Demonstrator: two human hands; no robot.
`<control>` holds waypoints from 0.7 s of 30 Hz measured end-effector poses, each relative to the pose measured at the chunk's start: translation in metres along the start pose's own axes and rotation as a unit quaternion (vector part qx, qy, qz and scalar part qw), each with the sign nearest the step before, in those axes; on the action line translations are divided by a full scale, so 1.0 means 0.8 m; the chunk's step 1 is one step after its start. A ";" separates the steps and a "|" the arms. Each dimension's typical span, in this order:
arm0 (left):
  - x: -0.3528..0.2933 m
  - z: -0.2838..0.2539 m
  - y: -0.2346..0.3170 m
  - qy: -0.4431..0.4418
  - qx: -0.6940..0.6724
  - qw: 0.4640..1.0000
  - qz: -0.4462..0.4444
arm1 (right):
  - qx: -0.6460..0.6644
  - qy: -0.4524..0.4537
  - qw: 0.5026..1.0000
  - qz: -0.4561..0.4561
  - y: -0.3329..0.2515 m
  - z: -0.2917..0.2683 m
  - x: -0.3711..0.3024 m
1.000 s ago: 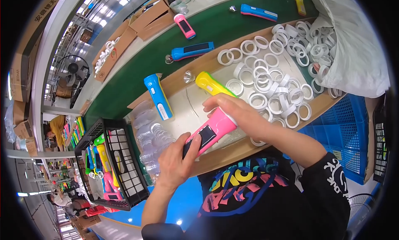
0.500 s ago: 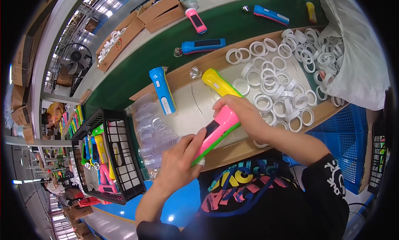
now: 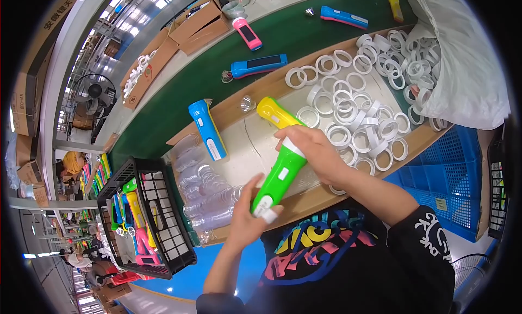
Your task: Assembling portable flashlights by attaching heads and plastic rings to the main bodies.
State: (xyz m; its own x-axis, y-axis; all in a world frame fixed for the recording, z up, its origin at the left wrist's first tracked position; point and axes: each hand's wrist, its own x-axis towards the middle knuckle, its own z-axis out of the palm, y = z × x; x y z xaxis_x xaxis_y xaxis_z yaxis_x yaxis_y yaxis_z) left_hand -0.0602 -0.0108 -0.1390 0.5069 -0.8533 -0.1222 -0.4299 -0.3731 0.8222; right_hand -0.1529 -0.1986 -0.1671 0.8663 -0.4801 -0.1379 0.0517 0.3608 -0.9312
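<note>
A flashlight, its green side with a white switch facing up, slants across my front between both hands. My right hand grips its upper end, where a white ring shows at the wider head. My left hand is round the lower end, thumb along one side and a fingertip by the white end piece. Just beyond my right hand lies a yellow flashlight, partly covered by that hand. A blue flashlight rests to the left on the tray, and a small silver reflector lies between those two.
White rings pile on the right of the cardboard tray; clear round lenses stack on its left. A black crate of flashlights stands left. More flashlights, including a blue one, lie on the green belt. A white sack hangs right.
The flashlight has been rolled over, from its pink side with the dark panel to its green side. My right hand has moved to its head end, and my left hand sits lower.
</note>
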 end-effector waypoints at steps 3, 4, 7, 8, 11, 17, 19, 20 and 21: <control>-0.001 0.001 0.014 0.034 0.256 0.954 0.153 | -0.009 0.037 0.999 -0.028 -0.004 0.007 -0.003; -0.005 -0.002 0.016 0.047 0.267 0.947 0.171 | -0.059 0.034 0.995 -0.072 -0.010 0.008 -0.004; -0.022 -0.024 0.028 0.016 0.165 0.966 0.200 | -0.135 -0.004 0.983 -0.126 -0.039 0.017 -0.030; -0.026 -0.025 0.039 -0.017 -0.011 0.988 0.151 | -0.206 -0.036 0.941 -0.265 -0.054 0.022 -0.040; -0.040 -0.059 0.031 -0.278 -0.237 0.927 0.079 | -0.231 -0.163 0.832 -0.477 -0.103 0.039 -0.090; 0.008 -0.026 0.056 0.027 0.281 0.932 0.226 | -0.199 0.029 0.973 -0.113 -0.043 -0.008 -0.013; 0.021 -0.004 0.023 0.052 0.302 0.923 0.232 | -0.149 0.045 0.987 -0.049 -0.013 -0.017 0.008; 0.023 0.003 0.009 0.070 0.302 0.915 0.257 | -0.158 0.047 0.982 -0.091 -0.006 -0.019 0.010; 0.018 0.007 0.008 0.066 0.302 0.915 0.259 | -0.098 -0.016 0.993 -0.060 -0.016 -0.020 0.010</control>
State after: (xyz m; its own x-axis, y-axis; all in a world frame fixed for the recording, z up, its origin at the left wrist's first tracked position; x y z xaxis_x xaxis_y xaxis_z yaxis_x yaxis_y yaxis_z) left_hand -0.0598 -0.0278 -0.1385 0.1872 -0.9358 0.2986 -0.9523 -0.0983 0.2889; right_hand -0.1543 -0.2196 -0.1617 0.8751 -0.4836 -0.0147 0.0598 0.1382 -0.9886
